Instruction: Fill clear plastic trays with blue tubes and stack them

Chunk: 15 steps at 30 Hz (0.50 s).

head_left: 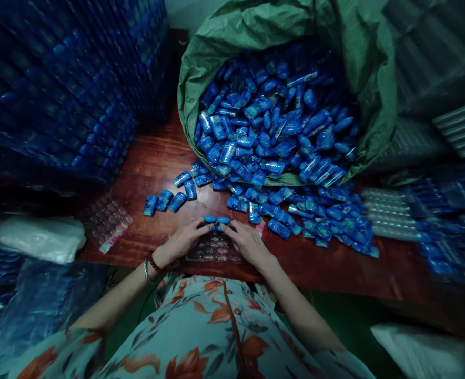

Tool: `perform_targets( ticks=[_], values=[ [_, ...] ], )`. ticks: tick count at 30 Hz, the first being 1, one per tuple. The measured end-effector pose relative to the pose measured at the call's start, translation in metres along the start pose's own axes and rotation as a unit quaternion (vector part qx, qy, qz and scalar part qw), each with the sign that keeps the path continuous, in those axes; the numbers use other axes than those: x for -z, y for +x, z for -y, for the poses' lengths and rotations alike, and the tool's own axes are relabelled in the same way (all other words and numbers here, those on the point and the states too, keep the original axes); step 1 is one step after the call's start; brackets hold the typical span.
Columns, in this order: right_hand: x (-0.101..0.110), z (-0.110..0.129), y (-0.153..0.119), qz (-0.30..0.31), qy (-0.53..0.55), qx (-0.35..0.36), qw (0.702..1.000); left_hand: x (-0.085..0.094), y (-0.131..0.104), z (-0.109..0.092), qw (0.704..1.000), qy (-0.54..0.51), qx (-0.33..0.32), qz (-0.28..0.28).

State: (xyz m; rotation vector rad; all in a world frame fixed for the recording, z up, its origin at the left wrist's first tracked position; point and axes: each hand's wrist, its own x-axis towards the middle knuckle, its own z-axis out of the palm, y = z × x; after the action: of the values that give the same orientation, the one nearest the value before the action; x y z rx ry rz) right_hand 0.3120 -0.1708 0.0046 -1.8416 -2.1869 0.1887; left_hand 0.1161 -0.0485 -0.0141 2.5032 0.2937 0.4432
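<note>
My left hand and my right hand meet at the far end of a clear plastic blister tray on the table in front of me. Two small blue wrapped containers lie end to end along that end of the tray. Each hand has its thumb and fingers closed around a blue container there, though the fingers partly hide what they grip. Bare cavities show in the tray nearer my body. Several loose blue containers lie beyond my left hand, and a larger spread lies to the right of my right hand.
A green sack full of blue containers opens toward me at the back. Filled trays stand in tall stacks at the left. Another clear tray and a white plastic bundle lie left; clear trays are stacked right.
</note>
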Motion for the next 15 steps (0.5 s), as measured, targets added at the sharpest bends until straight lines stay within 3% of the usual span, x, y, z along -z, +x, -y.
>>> perform_targets(
  ticks=[3,6,8,10,13,15],
  values=[
    [-0.001,-0.004,-0.005,-0.024,0.026,0.008,0.999,-0.006,-0.007,-0.001,0.997,0.056,0.003,-0.062],
    [-0.002,-0.017,-0.006,-0.075,0.059,-0.067,0.993,-0.007,-0.014,0.004,0.984,0.091,0.035,-0.148],
    [-0.001,-0.028,0.003,-0.089,0.053,-0.147,0.984,-0.003,-0.014,0.013,0.965,0.104,0.117,-0.210],
    [0.001,-0.038,0.018,-0.051,0.019,-0.199,0.979,0.006,-0.009,0.027,0.931,0.147,0.234,-0.239],
    [0.005,-0.045,0.043,0.075,-0.036,-0.201,0.976,0.020,0.007,0.046,0.889,0.222,0.364,-0.167],
    [0.009,-0.045,0.053,0.141,-0.052,-0.189,0.971,0.027,0.018,0.053,0.884,0.238,0.393,-0.086]
  ],
)
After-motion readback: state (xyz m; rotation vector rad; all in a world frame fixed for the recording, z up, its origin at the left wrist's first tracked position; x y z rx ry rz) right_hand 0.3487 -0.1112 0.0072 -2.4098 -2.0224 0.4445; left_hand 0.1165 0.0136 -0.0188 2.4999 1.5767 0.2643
